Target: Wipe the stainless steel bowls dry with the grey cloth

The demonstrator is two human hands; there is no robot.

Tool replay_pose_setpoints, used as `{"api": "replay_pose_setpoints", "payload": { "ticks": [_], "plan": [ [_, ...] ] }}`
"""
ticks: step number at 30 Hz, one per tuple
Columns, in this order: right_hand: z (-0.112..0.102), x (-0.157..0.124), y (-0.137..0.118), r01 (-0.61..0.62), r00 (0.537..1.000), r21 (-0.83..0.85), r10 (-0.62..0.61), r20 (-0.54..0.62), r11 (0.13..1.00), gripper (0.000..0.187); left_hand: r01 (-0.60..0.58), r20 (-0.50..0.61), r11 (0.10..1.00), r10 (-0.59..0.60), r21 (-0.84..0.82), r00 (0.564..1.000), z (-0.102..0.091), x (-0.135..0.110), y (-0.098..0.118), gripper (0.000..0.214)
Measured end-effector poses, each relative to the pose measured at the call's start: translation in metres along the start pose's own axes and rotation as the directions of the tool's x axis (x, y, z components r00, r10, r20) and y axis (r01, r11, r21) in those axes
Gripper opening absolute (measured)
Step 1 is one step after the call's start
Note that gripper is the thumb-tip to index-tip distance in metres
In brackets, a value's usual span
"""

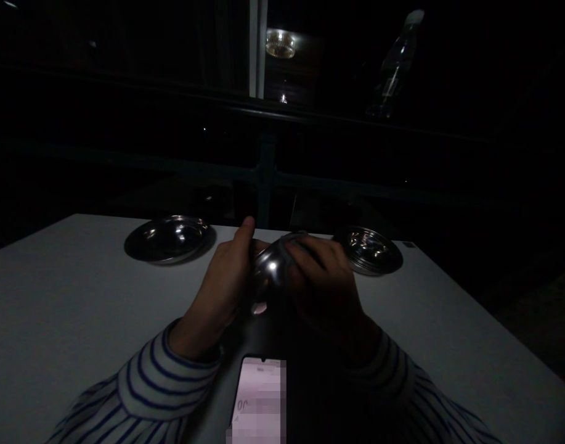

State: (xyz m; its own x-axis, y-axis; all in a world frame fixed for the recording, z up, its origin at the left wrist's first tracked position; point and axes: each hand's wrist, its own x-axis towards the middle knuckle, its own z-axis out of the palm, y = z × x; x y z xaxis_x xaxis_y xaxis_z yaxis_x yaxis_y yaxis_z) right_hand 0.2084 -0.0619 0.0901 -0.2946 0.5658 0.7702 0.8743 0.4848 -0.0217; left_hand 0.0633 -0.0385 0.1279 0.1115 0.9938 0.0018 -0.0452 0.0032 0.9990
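A shiny metal bowl [269, 274] is held up above the white table, tilted on its side with its rounded outside toward me. My left hand [223, 280] grips it at the left, thumb pointing up by the rim. On the right side of the bowl, my right hand [329, 280] has its fingers bent over a thin greyish piece of cloth [293, 237], pressed to the metal. Shadow hides most of the cloth and the lower part of my right hand. Below the bowl lies a lit phone [259, 385], its screen partly blurred out.
A wide metal bowl [169, 240] rests at the table's back left. Several smaller metal bowls [372, 250] are nested at the back right. The white table [88, 296] ends just behind them. A clear plastic bottle [395, 68] stands beyond, in the dark.
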Motion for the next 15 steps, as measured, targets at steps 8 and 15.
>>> {"api": "replay_pose_setpoints", "payload": {
  "ticks": [8,15],
  "plan": [
    [-0.003,0.003,0.002,0.005,1.000,0.035,-0.006,0.017,0.999,0.029,-0.007,0.004,0.999,0.007,0.032,1.000,0.000,0.000,-0.001,0.050],
    [-0.001,-0.004,-0.012,0.237,0.968,-0.048,-0.232,0.092,0.970,0.033,-0.020,0.012,0.999,0.020,0.029,1.000,-0.001,0.001,-0.002,0.048]
  ]
}}
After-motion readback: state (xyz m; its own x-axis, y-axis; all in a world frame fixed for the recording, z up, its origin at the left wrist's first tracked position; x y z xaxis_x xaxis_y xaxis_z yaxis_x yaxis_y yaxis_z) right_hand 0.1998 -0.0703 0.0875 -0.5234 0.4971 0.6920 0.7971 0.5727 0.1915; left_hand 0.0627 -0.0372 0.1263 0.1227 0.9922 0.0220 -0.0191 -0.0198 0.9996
